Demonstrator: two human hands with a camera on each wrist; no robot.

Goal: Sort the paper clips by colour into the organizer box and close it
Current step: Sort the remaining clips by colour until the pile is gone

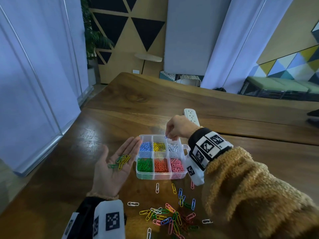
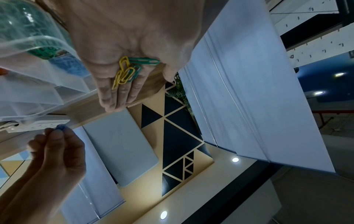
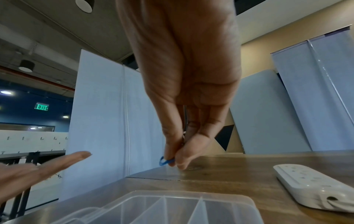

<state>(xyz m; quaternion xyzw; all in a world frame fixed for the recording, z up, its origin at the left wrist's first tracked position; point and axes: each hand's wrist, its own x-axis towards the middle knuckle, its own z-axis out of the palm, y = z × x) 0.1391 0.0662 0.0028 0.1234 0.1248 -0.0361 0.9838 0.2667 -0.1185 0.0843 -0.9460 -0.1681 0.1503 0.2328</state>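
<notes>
Loose mixed paper clips [image 1: 170, 217] lie nearest us on the wooden counter [image 1: 107, 128]. Our right hand [image 1: 179, 127] pinches a blue clip [image 1: 166, 136] over the far rim of the organizer box [image 1: 161, 175]; we should carry it left to the blue compartment [image 1: 146, 146]. Our left hand [image 1: 114, 163], spread flat, cradles yellow and green clips [image 1: 121, 161]. Beyond lie a power strip [image 1: 191, 116] and white partitions [image 1: 34, 83].

Wooden table [image 1: 224, 107] — box [image 1: 161, 175], clips [image 1: 169, 216], power strip [image 1: 191, 116]
</notes>
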